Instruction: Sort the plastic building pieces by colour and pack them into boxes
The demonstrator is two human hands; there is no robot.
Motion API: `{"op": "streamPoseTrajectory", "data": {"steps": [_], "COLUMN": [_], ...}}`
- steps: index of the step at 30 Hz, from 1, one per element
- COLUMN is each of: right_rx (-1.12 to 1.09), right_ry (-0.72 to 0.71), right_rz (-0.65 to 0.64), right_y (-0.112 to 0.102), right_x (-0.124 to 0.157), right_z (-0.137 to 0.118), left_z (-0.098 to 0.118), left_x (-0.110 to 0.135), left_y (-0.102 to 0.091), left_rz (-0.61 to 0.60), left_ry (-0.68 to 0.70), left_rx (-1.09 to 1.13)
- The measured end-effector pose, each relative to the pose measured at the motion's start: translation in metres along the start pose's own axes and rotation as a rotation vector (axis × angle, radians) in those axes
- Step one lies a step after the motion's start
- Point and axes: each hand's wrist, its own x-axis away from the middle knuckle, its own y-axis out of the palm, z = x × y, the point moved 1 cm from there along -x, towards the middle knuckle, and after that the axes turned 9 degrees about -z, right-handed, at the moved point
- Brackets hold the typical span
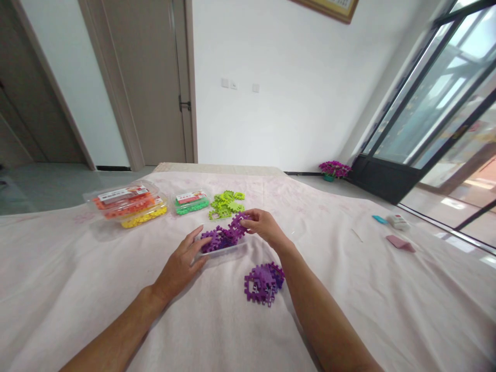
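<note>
A clear plastic box full of purple notched interlocking plastic pieces sits between my hands on the cloth. My left hand grips the box's left end, thumb along the near side and a fingertip touching the pieces. My right hand is closed at the box's right end, pinching a purple toothed piece between thumb and fingers. Nearer to me, beside my right forearm, lies a loose pile of purple pieces. Just beyond the box is a pile of lime-green pieces.
Stacked lidded boxes of orange pieces and yellow pieces stand at the left, beside a box of green pieces. On the right lie a blue item, a small white box and a pink folded item. Pink cloth covers the table.
</note>
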Motion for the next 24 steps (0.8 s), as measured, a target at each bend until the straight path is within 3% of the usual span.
{"op": "streamPoseTrajectory", "data": {"steps": [5, 9, 12, 15, 18, 21, 24], "right_rx": [0.354, 0.530, 0.690, 0.754, 0.801, 0.812, 0.763], "right_ry": [-0.062, -0.178, -0.115, -0.064, -0.071, -0.151, -0.234], "right_rz": [0.080, -0.026, -0.139, -0.188, -0.138, -0.063, -0.103], "right_y": [-0.002, 0.008, 0.018, 0.022, 0.022, 0.024, 0.027], "right_x": [0.002, 0.007, 0.010, 0.011, 0.012, 0.014, 0.013], "right_z": [0.002, -0.007, -0.013, -0.016, -0.018, -0.021, -0.022], "left_z": [0.001, 0.000, -0.001, -0.001, 0.000, 0.002, 0.002], "left_x": [0.001, 0.000, 0.000, 0.000, 0.000, 0.000, 0.000], "left_y": [-0.001, 0.000, 0.000, 0.000, -0.001, -0.002, -0.002], "left_rz": [-0.009, -0.021, -0.026, -0.031, -0.030, -0.026, -0.020], "left_ry": [0.000, 0.000, 0.006, 0.012, 0.019, 0.019, 0.021], "left_rx": [-0.014, -0.017, -0.018, -0.017, -0.013, -0.009, -0.006]}}
